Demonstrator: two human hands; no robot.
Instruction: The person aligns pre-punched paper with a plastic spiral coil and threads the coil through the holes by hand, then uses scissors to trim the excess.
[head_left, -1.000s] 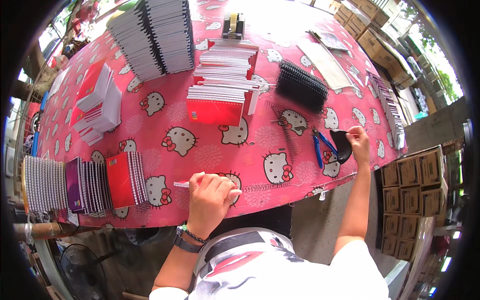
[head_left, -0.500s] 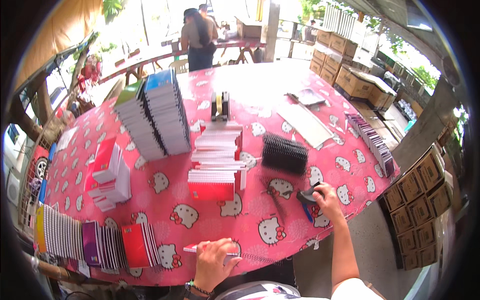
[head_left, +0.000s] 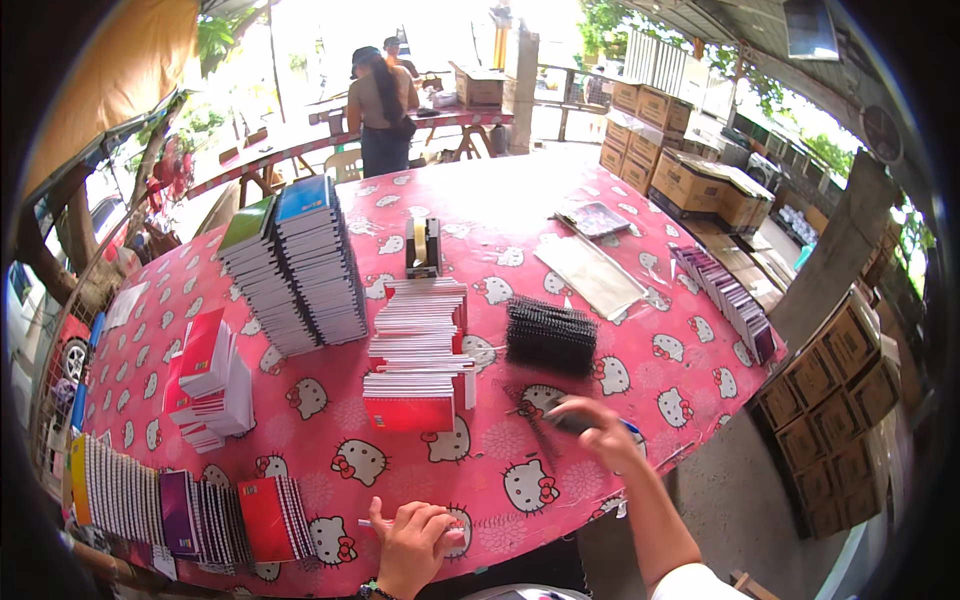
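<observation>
At the table's near edge, my left hand (head_left: 412, 545) bends its fingers over a small thin notebook (head_left: 452, 536), mostly hidden beneath them. A thin spiral coil (head_left: 492, 522) reaches out to the right from it, faint against the cloth. Farther right, my right hand (head_left: 607, 440) closes around a dark rounded tool (head_left: 572, 416); its kind is unclear, and a blue part shows beside the fingers. Beyond that hand lies a block of black spiral coils (head_left: 550, 338), with a loose dark coil (head_left: 537, 425) nearer me. Left of them stands a row of red-covered notebooks (head_left: 415, 400).
Tall stacks of spiral notebooks (head_left: 315, 260) rise at the back left, near a tape dispenser (head_left: 423, 248). Red notebooks (head_left: 207, 355) and a leaning row (head_left: 115, 490) occupy the left. Purple-edged notebooks (head_left: 728, 300) line the right edge. Cartons (head_left: 840, 400) stand beyond; people work behind.
The view has shifted, placing the table lower in the picture. My right hand has moved a little left with the dark tool, whose blue part has swung to the right. My left hand stays on the notebook.
</observation>
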